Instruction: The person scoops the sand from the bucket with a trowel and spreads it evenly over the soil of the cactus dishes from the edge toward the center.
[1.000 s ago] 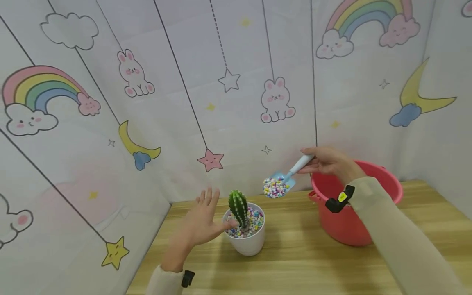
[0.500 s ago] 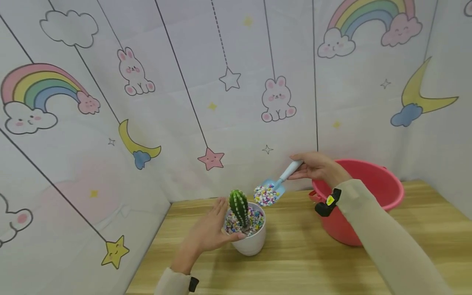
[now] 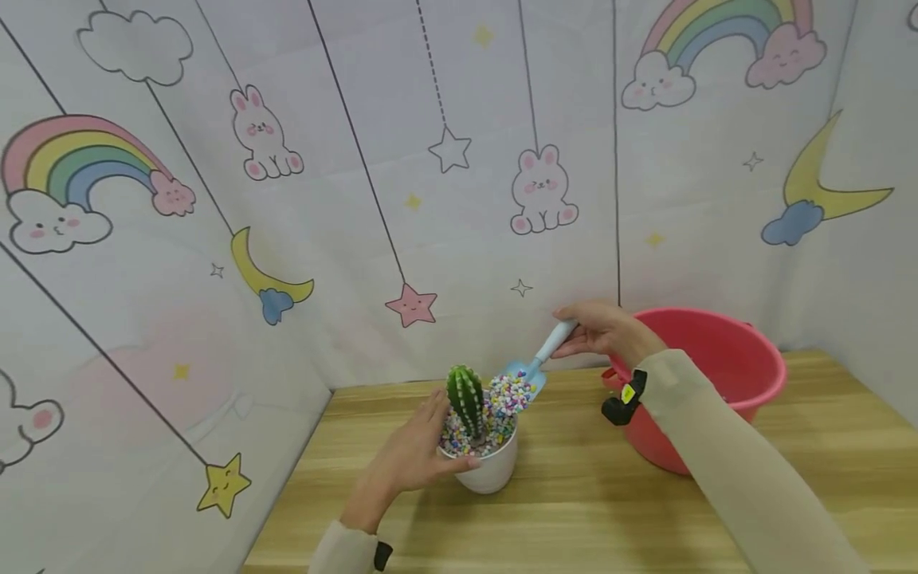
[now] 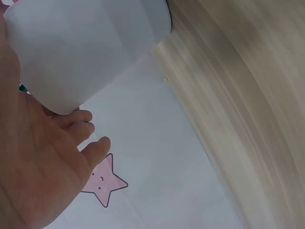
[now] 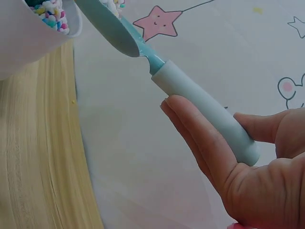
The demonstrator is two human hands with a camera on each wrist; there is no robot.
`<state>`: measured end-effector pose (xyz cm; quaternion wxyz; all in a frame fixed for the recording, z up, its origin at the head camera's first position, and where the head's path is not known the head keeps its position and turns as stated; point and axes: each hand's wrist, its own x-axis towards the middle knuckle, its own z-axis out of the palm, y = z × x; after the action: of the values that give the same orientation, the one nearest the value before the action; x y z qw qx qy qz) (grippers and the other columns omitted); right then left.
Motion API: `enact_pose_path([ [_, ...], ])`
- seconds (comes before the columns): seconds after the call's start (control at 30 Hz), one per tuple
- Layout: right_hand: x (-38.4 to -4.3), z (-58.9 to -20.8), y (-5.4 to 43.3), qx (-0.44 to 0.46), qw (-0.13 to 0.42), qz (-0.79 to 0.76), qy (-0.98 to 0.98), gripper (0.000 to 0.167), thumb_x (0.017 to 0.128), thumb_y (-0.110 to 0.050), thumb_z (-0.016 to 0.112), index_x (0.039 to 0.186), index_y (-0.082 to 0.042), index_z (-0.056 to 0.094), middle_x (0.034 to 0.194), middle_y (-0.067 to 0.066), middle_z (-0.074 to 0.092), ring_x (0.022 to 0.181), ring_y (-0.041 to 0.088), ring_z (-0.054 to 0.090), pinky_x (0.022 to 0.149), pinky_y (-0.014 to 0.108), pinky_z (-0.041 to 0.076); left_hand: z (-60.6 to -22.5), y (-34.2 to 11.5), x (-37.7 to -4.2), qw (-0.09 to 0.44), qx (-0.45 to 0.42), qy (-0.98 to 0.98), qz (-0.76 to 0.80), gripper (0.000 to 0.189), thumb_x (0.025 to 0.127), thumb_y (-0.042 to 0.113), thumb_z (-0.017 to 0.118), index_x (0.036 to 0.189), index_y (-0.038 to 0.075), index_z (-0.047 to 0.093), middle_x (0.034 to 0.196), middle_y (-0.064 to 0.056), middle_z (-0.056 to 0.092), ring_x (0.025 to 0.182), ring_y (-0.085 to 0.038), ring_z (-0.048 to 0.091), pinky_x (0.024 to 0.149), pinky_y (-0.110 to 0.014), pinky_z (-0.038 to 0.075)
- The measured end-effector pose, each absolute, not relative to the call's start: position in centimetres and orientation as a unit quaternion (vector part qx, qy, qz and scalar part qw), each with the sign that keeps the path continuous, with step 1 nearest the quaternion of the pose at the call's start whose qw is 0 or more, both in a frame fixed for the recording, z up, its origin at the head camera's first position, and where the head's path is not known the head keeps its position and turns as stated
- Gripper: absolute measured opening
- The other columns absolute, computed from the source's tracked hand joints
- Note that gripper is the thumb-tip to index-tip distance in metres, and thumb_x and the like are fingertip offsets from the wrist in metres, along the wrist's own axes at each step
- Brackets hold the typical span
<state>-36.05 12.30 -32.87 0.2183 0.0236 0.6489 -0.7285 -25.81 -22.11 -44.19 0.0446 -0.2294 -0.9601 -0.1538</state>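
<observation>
My right hand holds a small blue shovel by its pale handle, thumb on one side and fingers along the other in the right wrist view. Colourful pebbles fill its blade, which tips down over the right rim of a white flowerpot. A green ribbed cactus stands upright in the pot, with similar pebbles around its base. From the left, my left hand grips the pot near its rim, thumb across the near side and fingers toward the far side; the left wrist view shows its fingertips beside the pot wall.
A red bucket stands to the right, partly behind my right forearm. The wood-grain table meets a white cloth backdrop printed with stars, rabbits and rainbows.
My right hand has brought the loaded shovel left and down, from beside the pot to over its rim. The left hand has moved right and closed in around the pot.
</observation>
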Motion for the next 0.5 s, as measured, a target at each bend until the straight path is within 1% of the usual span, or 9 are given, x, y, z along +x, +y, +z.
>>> enact_pose_path([
  [0.13,-36.1,-33.2,11.9,0.031,0.214,-0.720,0.659,0.018,0.110,-0.016,0.053,0.112,0.002,0.051,0.083,0.020,0.076,0.078,0.030,0.080,0.082,0.043,0.067,-44.1,-22.0,-25.7,0.042,-0.229,-0.961,-0.149,0.121,0.085,0.078,0.068,0.168,0.005,0.018,0.175,-0.020,0.020,0.163,-0.037,0.023,0.130,-0.055,0.031],
  [0.3,-35.9,-33.5,11.2,0.031,0.203,-0.710,0.674,0.019,0.109,-0.016,0.056,0.116,0.002,0.052,0.089,0.021,0.075,0.081,0.032,0.080,0.086,0.045,0.065,-44.0,-21.9,-25.5,0.044,-0.227,-0.962,-0.146,0.121,0.085,0.079,0.067,0.167,0.002,0.022,0.174,-0.022,0.022,0.162,-0.040,0.024,0.129,-0.056,0.033],
  [0.5,-35.9,-33.8,10.8,0.021,0.196,-0.696,0.690,0.021,0.110,-0.016,0.055,0.116,0.004,0.053,0.096,0.025,0.074,0.082,0.033,0.080,0.085,0.044,0.066,-44.2,-21.7,-25.3,0.069,-0.224,-0.961,-0.148,0.120,0.084,0.079,0.068,0.168,0.008,0.021,0.173,-0.021,0.028,0.161,-0.039,0.029,0.127,-0.057,0.035],
])
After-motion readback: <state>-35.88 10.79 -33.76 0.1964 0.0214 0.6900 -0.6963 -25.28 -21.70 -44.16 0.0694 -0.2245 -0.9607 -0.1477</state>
